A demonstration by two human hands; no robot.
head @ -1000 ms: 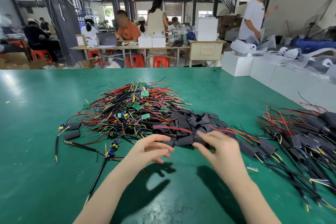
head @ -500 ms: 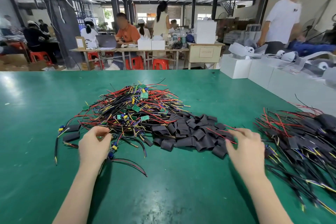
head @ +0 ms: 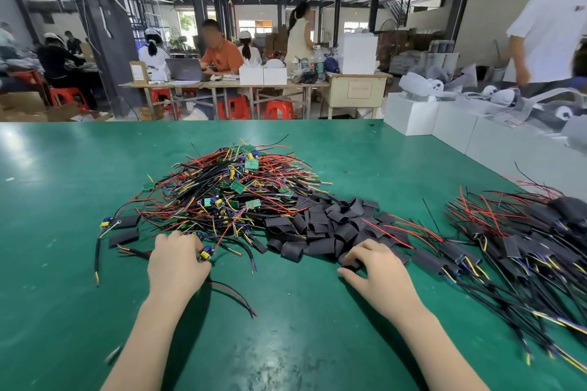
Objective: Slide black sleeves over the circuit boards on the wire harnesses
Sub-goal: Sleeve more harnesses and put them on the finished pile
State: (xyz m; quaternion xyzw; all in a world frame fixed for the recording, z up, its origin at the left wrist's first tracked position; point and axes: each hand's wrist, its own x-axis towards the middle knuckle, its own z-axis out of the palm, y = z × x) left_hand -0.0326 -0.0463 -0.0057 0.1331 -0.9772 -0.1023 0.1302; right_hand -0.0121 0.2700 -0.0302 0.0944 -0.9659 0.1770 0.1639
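A tangled heap of wire harnesses with small green circuit boards lies in the middle of the green table. To its right spreads a pile of short black sleeves. My left hand grips a harness at the heap's near edge, its blue and yellow parts showing by my fingers. My right hand pinches a black sleeve at the near edge of the sleeve pile. On the right lies a batch of harnesses with black sleeves on them.
White boxes stand along the table's far right edge. Two loose sleeves lie left of the heap. People sit and stand at work tables beyond; a person in a white shirt stands at the right.
My right hand has moved left from the sleeved batch onto the sleeve pile's near edge. My left hand stays at the heap's near edge, now closed on a harness.
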